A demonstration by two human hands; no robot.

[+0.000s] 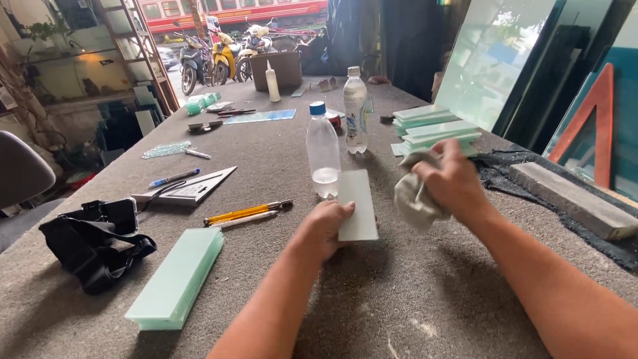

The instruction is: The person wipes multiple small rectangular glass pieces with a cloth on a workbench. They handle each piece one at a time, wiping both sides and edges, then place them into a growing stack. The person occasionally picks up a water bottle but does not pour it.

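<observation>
- Daylit overall, bright enough; main light comes in from the open street side at top left, w/ motorbikes [211, 58] a bit overexposed.
- Soft, diffuse shadows: faint ones under the stack of glass strips [177, 278] and beside the bottles [323, 151], falling toward the camera.
- Large leaning glass pane [490, 56] at top right shows pale washed-out glare/reflection.
- Right hand [450, 181] and its cloth [413, 194] slightly motion-blurred; left hand [323, 228] and small glass piece [357, 205] sharper.
- Wide-angle distortion: table [279, 159] edges splay out, forearms look stretched at bottom corners.
- Background past the table end softer, dark patch in the top-middle doorway area.
</observation>
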